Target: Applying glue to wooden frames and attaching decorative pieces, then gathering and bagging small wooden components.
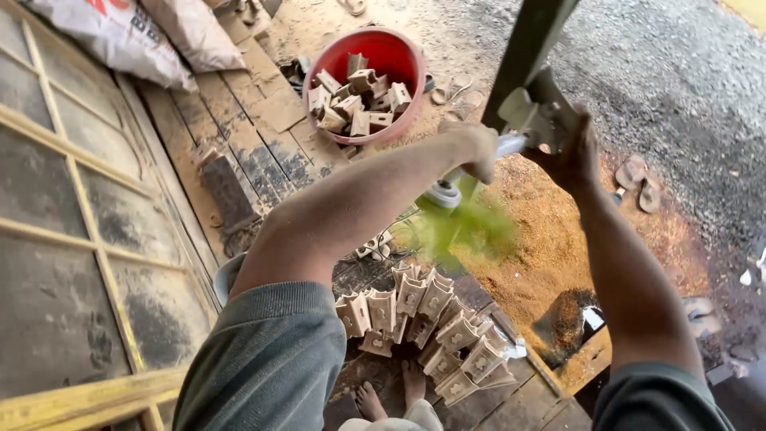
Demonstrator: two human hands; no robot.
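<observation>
My left hand (475, 148) grips the white handle of a green paint brush (459, 215), whose bristles blur with motion below the hand. My right hand (574, 148) holds a small carved wooden piece (536, 114), beige with a hole, up against a dark green upright beam (531, 48). The brush sits just below and left of that piece. Below my arms several similar unpainted wooden pieces (431, 327) stand in rows on the plank floor.
A red plastic basin (399, 56) holding several more wooden pieces sits at the top middle. Sacks (120, 36) lie top left, a window frame (72, 239) on the left. Sawdust (550, 231) covers the ground right; sandals (638, 179) lie there. Bare feet (391, 395) show below.
</observation>
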